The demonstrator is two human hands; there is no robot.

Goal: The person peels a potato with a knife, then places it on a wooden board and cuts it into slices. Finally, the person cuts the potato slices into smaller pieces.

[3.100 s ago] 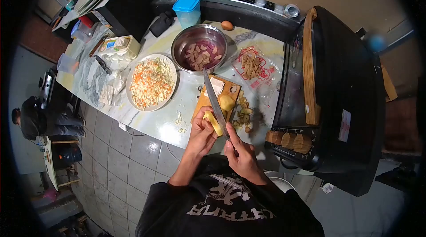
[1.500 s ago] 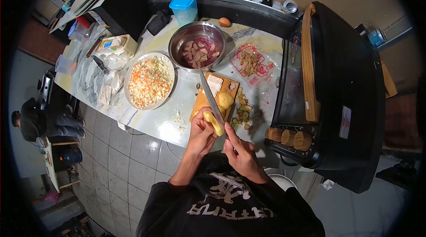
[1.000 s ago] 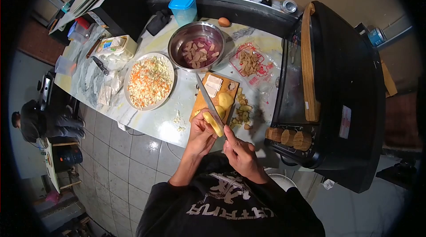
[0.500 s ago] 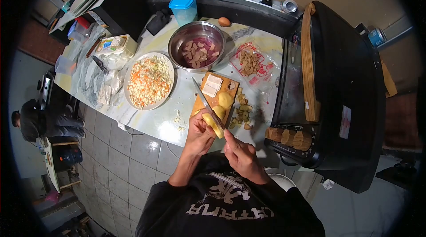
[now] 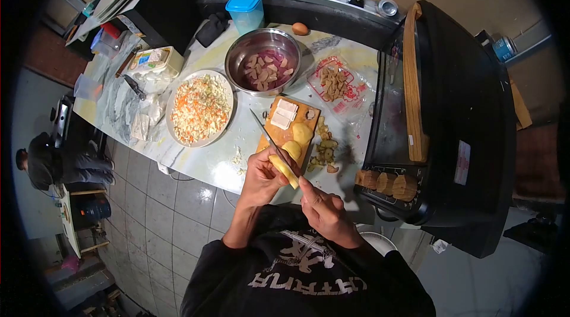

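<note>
In front of my chest, my left hand (image 5: pixel 260 178) is wrapped around a peeled potato (image 5: pixel 285 171), long and pale yellow. My right hand (image 5: pixel 325 206) grips a knife (image 5: pixel 267 133) whose blade lies across the potato and points up and left. Beyond both hands is a wooden cutting board (image 5: pixel 274 140) bearing white blocks (image 5: pixel 284 114) and two peeled potatoes, one of them a round potato (image 5: pixel 302 133). Dark peelings (image 5: pixel 325 154) lie along the board's right side. The knife handle is hidden in my right fingers.
Behind the board stand a metal bowl (image 5: pixel 230 69) of pieces and a plate (image 5: pixel 172 130) of chopped vegetables. A plastic bag (image 5: pixel 356 88) lies right of them, before a black oven (image 5: pixel 469 103). An egg (image 5: pixel 300 29) sits behind. Far left, a person (image 5: pixel 47 159) stands.
My left hand and the potato have shifted slightly left. The knife has moved a little left with its tip lower, and my right hand has barely moved.
</note>
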